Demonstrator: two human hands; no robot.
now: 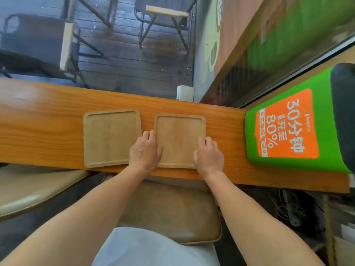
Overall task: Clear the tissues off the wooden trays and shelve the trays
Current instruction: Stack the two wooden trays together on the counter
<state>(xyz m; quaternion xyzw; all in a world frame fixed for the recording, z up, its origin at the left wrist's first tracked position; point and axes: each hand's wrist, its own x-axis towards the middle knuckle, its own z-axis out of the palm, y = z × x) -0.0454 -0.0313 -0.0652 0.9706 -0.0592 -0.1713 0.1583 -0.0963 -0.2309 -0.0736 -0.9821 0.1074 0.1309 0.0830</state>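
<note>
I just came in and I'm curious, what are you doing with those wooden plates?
They are two wooden trays lying side by side on a long counter. A person has both hands on the right tray: the left hand on its left edge, the right hand on its right edge, as if about to lift it. The left tray sits untouched. No tissues show on either tray, so they look ready to be put away.

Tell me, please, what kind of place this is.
Probably a café or small eatery: two square wooden serving trays on a long wooden counter, folding chairs outside, and a green-and-orange charging station.
</note>
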